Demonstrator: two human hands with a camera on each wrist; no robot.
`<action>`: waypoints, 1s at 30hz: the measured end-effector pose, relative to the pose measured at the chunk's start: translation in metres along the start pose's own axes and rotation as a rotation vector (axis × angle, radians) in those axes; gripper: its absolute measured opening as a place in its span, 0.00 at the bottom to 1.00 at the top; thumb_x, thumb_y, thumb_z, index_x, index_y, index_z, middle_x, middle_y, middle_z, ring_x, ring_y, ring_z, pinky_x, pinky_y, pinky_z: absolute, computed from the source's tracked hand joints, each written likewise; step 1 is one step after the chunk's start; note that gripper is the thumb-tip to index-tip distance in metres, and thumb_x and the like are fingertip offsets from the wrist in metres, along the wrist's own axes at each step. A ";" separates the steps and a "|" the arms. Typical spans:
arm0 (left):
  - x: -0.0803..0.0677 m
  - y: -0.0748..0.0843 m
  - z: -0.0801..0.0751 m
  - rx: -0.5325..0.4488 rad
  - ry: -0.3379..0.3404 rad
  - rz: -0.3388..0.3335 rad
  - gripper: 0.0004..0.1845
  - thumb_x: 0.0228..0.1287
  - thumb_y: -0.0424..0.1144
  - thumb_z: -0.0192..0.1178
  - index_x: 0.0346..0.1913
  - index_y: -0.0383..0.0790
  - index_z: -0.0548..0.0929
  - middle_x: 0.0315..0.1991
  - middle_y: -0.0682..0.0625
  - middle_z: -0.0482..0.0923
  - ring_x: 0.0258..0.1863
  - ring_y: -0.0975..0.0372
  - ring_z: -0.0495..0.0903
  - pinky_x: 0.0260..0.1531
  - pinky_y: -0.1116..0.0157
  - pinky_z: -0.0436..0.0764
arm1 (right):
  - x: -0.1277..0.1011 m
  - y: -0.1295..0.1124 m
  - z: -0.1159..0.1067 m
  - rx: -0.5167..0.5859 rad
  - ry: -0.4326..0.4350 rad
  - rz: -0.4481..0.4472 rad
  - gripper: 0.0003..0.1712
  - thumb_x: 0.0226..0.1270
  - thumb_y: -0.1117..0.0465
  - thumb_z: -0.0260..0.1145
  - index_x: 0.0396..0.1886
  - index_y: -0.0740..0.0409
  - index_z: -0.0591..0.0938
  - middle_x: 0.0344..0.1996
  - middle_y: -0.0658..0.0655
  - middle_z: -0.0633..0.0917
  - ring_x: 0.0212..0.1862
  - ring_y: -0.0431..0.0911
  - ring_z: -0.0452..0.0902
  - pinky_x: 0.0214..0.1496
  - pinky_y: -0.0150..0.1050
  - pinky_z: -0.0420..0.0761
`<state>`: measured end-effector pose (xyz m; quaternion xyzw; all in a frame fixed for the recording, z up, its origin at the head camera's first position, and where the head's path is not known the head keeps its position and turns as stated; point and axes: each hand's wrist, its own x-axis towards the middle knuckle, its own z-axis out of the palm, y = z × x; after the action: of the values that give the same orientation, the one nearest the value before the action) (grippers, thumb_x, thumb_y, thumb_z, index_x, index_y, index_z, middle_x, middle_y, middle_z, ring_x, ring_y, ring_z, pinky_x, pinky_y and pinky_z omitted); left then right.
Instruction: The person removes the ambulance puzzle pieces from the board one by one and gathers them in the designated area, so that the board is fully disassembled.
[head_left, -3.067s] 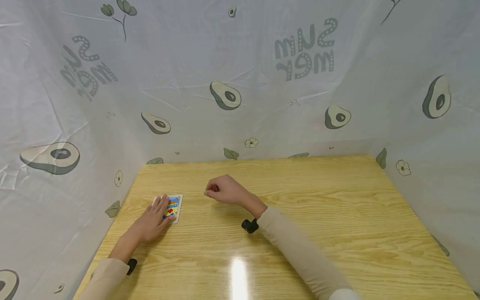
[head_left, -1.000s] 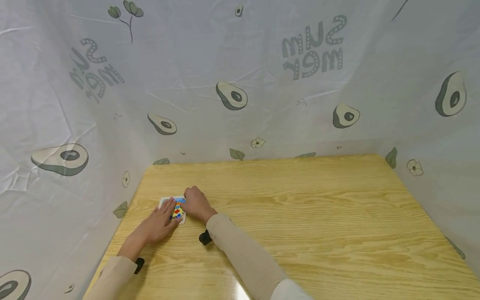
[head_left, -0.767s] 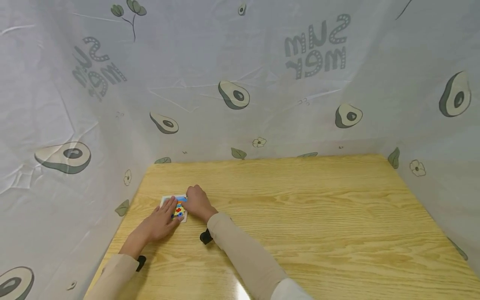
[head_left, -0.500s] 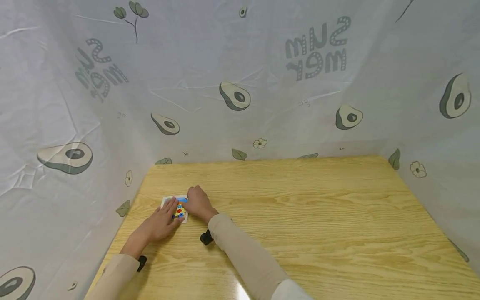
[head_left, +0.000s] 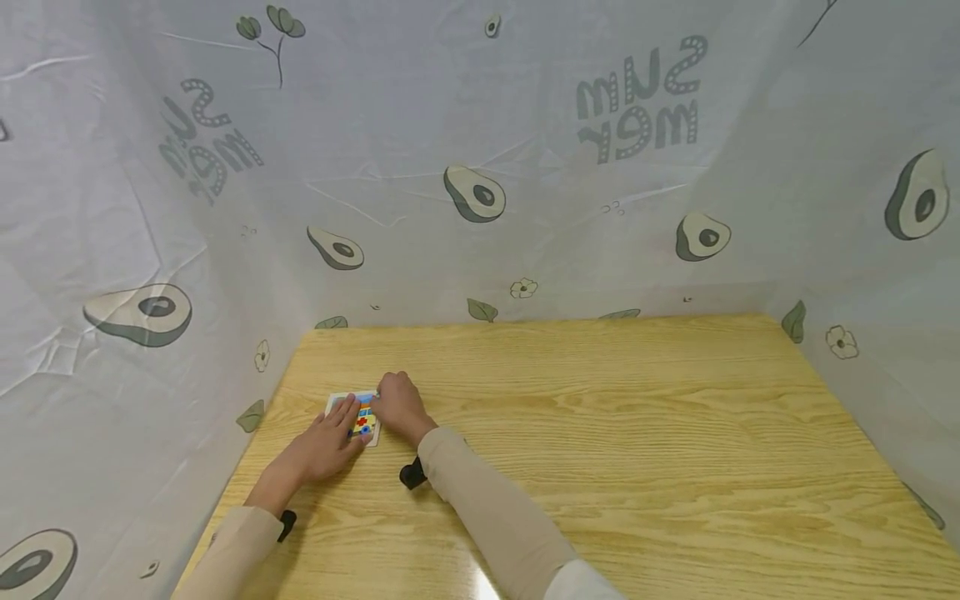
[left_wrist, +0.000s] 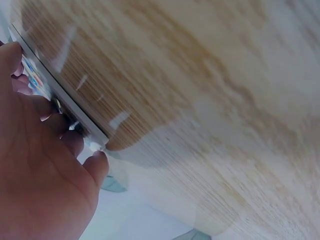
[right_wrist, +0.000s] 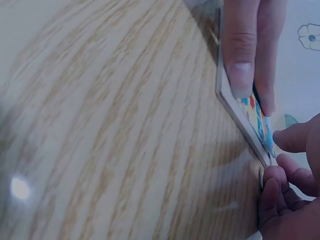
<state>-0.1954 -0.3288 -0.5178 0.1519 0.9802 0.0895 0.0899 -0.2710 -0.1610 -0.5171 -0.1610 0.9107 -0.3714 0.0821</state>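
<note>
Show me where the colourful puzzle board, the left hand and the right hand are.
puzzle board (head_left: 365,419), head view, its coloured face.
left hand (head_left: 324,443), head view, back of the hand.
right hand (head_left: 401,406), head view, its knuckles.

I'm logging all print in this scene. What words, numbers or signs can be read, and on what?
"SUM MER", mirrored, on the backdrop at upper right.
"SUM MER", mirrored and tilted, on the backdrop at upper left.
The card under the left hand and right hand shows coloured marks, too small to read.
</note>
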 end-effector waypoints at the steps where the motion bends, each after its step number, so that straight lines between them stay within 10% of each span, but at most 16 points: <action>1: 0.000 0.000 0.000 0.001 -0.001 0.000 0.40 0.77 0.57 0.45 0.78 0.33 0.49 0.80 0.37 0.44 0.79 0.42 0.48 0.73 0.36 0.53 | 0.001 0.000 0.000 0.034 -0.003 0.001 0.26 0.67 0.61 0.62 0.09 0.51 0.66 0.14 0.47 0.67 0.19 0.39 0.60 0.18 0.30 0.59; 5: 0.001 -0.001 0.001 0.003 0.001 0.006 0.40 0.77 0.57 0.44 0.78 0.33 0.49 0.80 0.38 0.44 0.79 0.42 0.48 0.73 0.36 0.53 | 0.001 -0.001 -0.003 0.124 -0.018 0.017 0.32 0.66 0.64 0.61 0.05 0.49 0.57 0.07 0.44 0.52 0.10 0.38 0.45 0.13 0.29 0.48; 13: 0.000 -0.002 0.002 0.017 0.004 0.008 0.40 0.77 0.56 0.44 0.78 0.32 0.49 0.80 0.37 0.45 0.78 0.42 0.48 0.72 0.36 0.54 | 0.000 -0.004 -0.002 0.133 -0.027 0.060 0.31 0.67 0.63 0.61 0.06 0.49 0.59 0.08 0.46 0.56 0.11 0.39 0.47 0.14 0.30 0.50; 17: -0.001 -0.001 0.002 0.006 0.008 0.005 0.40 0.77 0.56 0.45 0.78 0.32 0.49 0.79 0.37 0.45 0.78 0.42 0.48 0.73 0.36 0.54 | -0.001 -0.007 -0.003 0.112 -0.002 0.069 0.21 0.66 0.63 0.62 0.12 0.55 0.71 0.12 0.47 0.68 0.15 0.38 0.59 0.17 0.30 0.60; 21: -0.001 -0.002 0.002 0.003 0.001 0.000 0.40 0.77 0.57 0.44 0.78 0.33 0.49 0.80 0.38 0.44 0.79 0.42 0.48 0.73 0.36 0.54 | -0.004 -0.008 -0.003 0.113 0.017 0.080 0.06 0.67 0.61 0.64 0.40 0.58 0.83 0.35 0.51 0.86 0.35 0.42 0.81 0.37 0.33 0.81; 30: 0.000 -0.002 0.002 -0.006 0.028 0.010 0.39 0.77 0.55 0.46 0.77 0.32 0.52 0.79 0.36 0.46 0.78 0.42 0.50 0.72 0.35 0.55 | -0.005 -0.006 -0.003 0.130 0.029 0.084 0.07 0.66 0.62 0.63 0.43 0.54 0.80 0.36 0.51 0.84 0.34 0.41 0.78 0.37 0.34 0.79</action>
<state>-0.1958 -0.3302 -0.5198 0.1555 0.9803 0.0949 0.0759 -0.2655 -0.1610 -0.5101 -0.1116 0.8917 -0.4282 0.0949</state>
